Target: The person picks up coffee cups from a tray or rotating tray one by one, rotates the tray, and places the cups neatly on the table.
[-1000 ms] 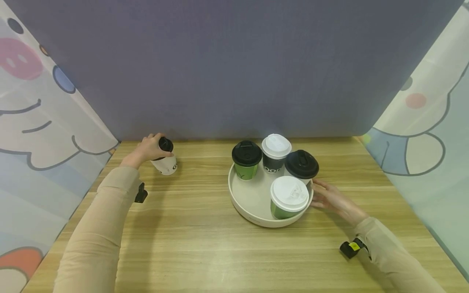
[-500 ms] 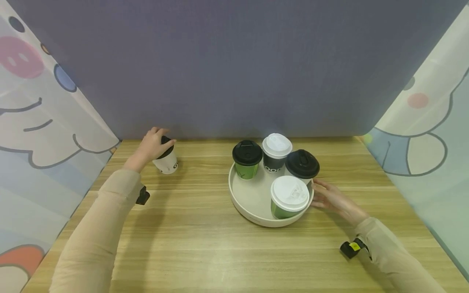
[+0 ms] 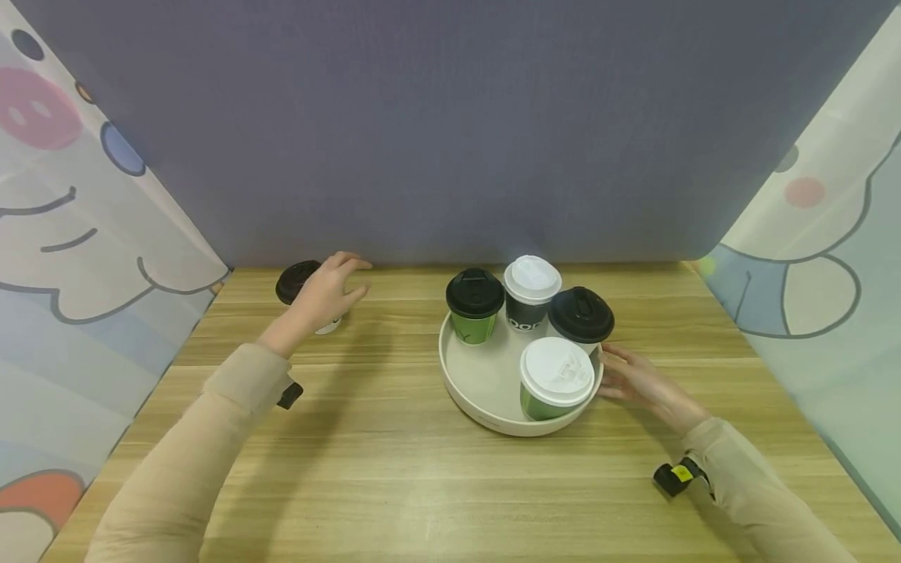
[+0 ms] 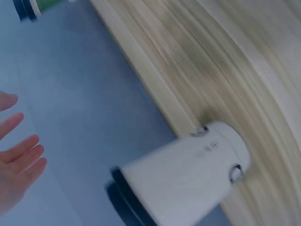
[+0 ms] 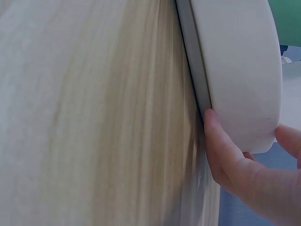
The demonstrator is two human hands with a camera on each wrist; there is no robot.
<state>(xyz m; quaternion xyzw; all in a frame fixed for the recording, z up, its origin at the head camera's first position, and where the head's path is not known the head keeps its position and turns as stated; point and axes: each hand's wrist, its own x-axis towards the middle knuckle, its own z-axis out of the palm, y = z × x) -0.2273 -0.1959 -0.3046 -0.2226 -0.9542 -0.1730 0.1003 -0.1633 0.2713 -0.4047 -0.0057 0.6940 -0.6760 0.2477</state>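
A white paper cup [image 4: 183, 174] with a black lid [image 3: 294, 280] stands on the left of the table, partly hidden in the head view by my left hand [image 3: 322, 299]. That hand is off the cup, in the air to its right, with fingers extended and nothing in them. Over at the round cream tray [image 3: 486, 383], my right hand [image 3: 637, 387] grips the right side. In the right wrist view its thumb lies at the tray's upper rim and its fingers at the bottom edge of the wall [image 5: 244, 80].
Inside the tray stand a green cup with black lid [image 3: 475, 328], a dark cup with white lid [image 3: 525, 313], a black-lidded cup [image 3: 580, 314] and a green cup with white lid [image 3: 552, 383]. A grey panel [image 3: 450, 133] borders the wooden table's [image 3: 394, 485] back.
My left hand has let go of the white cup and moved right, away from it. The cup stays at the left; the right hand and tray have not moved.
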